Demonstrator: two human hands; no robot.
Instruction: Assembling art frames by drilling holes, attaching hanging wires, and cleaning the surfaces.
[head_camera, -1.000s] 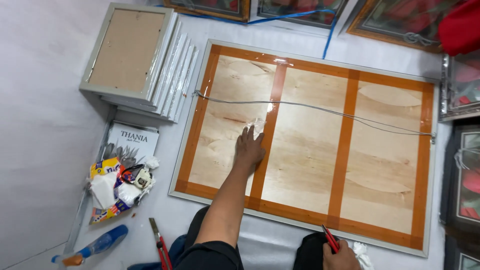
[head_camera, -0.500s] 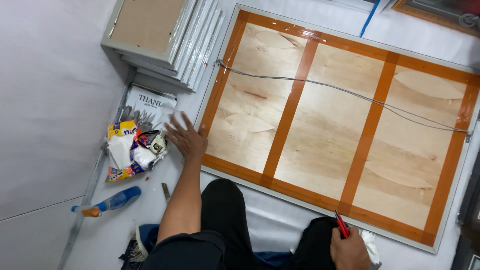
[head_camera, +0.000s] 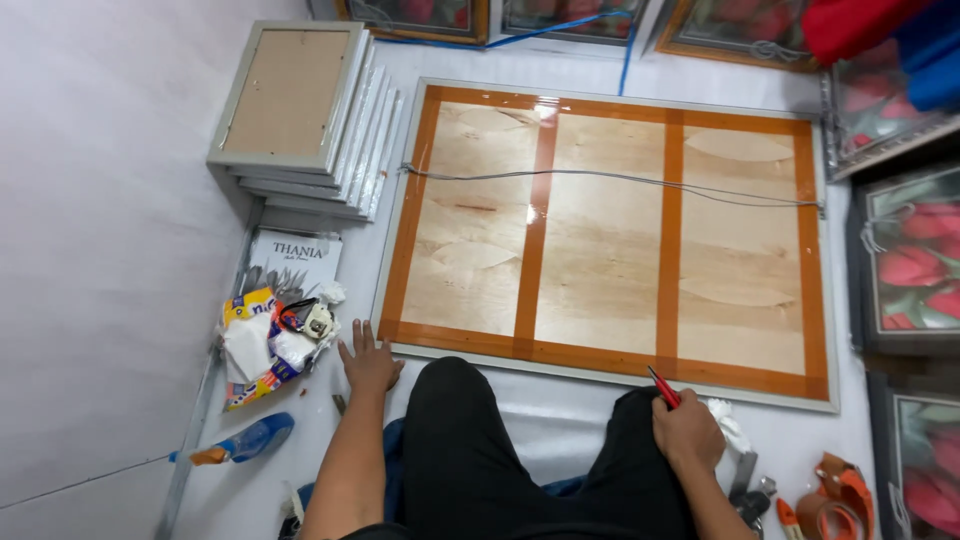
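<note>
A large picture frame (head_camera: 610, 225) lies face down on the white floor, its plywood back edged and crossed with orange-brown tape. A thin wire (head_camera: 620, 180) runs across its upper part from side to side. My left hand (head_camera: 368, 362) rests flat on the floor with fingers spread, just off the frame's near left corner. My right hand (head_camera: 686, 432) is closed on a red-handled tool (head_camera: 662, 386) whose tip points at the frame's near edge. My knees in black trousers (head_camera: 470, 440) sit between the two hands.
A stack of grey frames (head_camera: 300, 120) stands at the left. Below it lie a booklet (head_camera: 295, 262), a yellow bag of odds and ends (head_camera: 262, 335) and a blue bottle (head_camera: 240, 442). Framed flower pictures (head_camera: 910, 265) line the right and far sides. Orange tape dispenser (head_camera: 835, 492) lies lower right.
My left hand has come off the frame's back and moved left and toward me, down onto the floor beside the corner. My right hand keeps hold of the red tool.
</note>
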